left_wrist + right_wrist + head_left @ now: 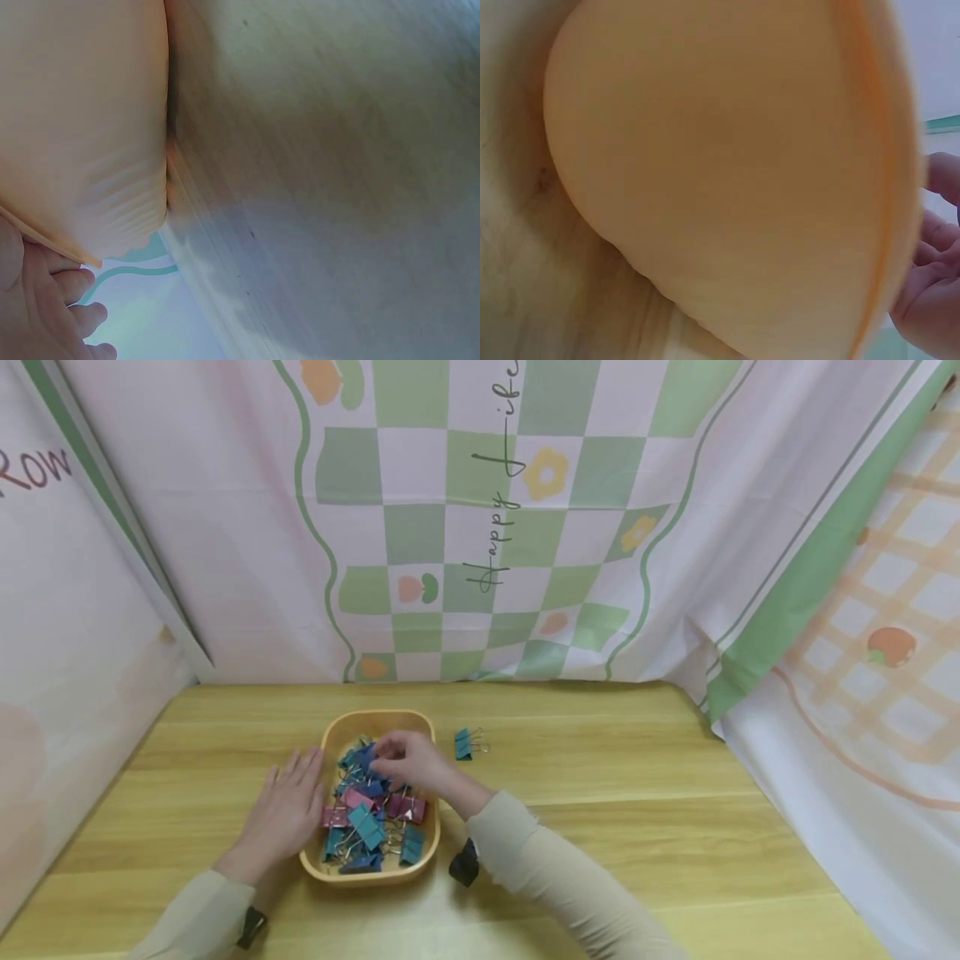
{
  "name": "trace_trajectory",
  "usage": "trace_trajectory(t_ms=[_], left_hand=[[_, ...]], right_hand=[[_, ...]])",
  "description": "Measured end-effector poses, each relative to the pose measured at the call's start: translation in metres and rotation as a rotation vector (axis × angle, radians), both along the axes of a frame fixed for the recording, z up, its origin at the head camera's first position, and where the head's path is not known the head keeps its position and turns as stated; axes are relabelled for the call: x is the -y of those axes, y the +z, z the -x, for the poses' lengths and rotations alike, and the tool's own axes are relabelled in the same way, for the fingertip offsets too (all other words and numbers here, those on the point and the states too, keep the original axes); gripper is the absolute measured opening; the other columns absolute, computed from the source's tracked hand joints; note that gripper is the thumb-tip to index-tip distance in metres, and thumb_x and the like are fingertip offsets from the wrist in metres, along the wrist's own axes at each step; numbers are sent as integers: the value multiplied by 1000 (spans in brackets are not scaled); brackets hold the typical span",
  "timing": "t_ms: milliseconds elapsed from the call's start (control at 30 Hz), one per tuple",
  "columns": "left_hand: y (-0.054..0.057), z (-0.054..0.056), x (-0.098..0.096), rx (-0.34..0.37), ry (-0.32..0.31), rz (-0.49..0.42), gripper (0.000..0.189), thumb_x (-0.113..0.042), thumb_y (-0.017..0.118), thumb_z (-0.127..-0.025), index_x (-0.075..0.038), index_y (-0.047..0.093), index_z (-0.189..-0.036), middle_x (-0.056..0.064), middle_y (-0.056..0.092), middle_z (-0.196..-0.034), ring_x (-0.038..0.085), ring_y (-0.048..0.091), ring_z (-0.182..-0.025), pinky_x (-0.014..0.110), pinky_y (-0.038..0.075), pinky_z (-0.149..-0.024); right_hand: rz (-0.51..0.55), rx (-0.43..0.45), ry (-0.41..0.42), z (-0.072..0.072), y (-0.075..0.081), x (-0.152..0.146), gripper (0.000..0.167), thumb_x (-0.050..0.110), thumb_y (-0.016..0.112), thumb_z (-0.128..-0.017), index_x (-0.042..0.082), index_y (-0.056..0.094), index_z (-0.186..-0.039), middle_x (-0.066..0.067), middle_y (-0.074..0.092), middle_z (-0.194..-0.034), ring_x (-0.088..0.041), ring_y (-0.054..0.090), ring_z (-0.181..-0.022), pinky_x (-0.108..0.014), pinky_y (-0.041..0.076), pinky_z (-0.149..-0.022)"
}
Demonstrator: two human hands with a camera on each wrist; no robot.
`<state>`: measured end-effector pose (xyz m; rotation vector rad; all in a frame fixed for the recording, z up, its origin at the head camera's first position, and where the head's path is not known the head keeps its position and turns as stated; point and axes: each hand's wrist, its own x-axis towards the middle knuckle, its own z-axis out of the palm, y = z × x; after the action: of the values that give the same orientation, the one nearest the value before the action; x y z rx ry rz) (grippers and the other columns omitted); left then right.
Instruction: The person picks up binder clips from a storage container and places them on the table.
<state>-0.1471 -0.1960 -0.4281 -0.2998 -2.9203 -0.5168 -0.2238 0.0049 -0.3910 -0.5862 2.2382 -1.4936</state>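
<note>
A yellow-orange plastic basket (375,878) holds a heap of binder clips in teal, blue, pink and magenta. My left hand (281,810) lies along the basket's left side, fingers straight and touching the rim; in the left wrist view, its fingers (75,285) show beside the basket wall (82,112). Over the back of the heap, my right hand (411,762) reaches in from the right with bent fingers, its fingertips right at a blue binder clip (365,758). The basket wall (720,180) hides those fingertips in the right wrist view, so I cannot tell whether they pinch the clip.
A single teal binder clip (463,744) lies on the wooden table (600,777), to the right of the basket. Patterned curtains (487,527) hang along the table's back edge and both sides.
</note>
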Motion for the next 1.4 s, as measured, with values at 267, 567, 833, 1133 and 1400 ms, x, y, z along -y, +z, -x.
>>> trace_trajectory(t_ms=[267, 567, 833, 1133, 1400], left_hand=[[0, 0, 0, -3, 2, 6, 51, -18, 36, -98, 7, 25, -141, 24, 23, -145, 44, 16, -132, 57, 7, -106], [0, 0, -1, -14, 2, 13, 51, -17, 37, -98, 8, 26, -140, 24, 25, -144, 45, 19, -131, 58, 9, -106], [0, -1, -1, -18, -1, 12, 50, -17, 37, -97, 8, 27, -140, 25, 26, -144, 45, 20, -130, 58, 10, -105], [2, -1, -1, -9, -4, -5, 50, -17, 36, -98, 9, 26, -140, 25, 25, -144, 45, 18, -131, 58, 7, -106], [5, -2, -2, -35, -4, 5, 50, -16, 37, -97, 9, 28, -139, 25, 26, -144, 45, 19, -131, 58, 9, -105]], right_hand=[[-106, -50, 47, -1, -4, 4, 18, 14, 65, -86, 9, 65, -103, 2, 61, -84, -14, 58, -67, -32, 54, -54], [-197, -102, 105, 0, -5, 10, 21, 13, 66, -85, 10, 68, -106, 5, 63, -92, -6, 57, -78, -20, 49, -66], [-256, -97, 125, 1, -8, 10, 15, 15, 64, -87, 12, 70, -101, 7, 63, -90, -6, 57, -75, -20, 49, -65], [-299, -144, 148, 0, -9, 10, 13, 17, 67, -85, 14, 69, -97, 8, 62, -86, -5, 56, -74, -20, 48, -66], [-240, -169, 106, -2, -11, 8, 6, 12, 70, -81, 10, 66, -86, 7, 59, -78, -6, 55, -70, -18, 47, -64]])
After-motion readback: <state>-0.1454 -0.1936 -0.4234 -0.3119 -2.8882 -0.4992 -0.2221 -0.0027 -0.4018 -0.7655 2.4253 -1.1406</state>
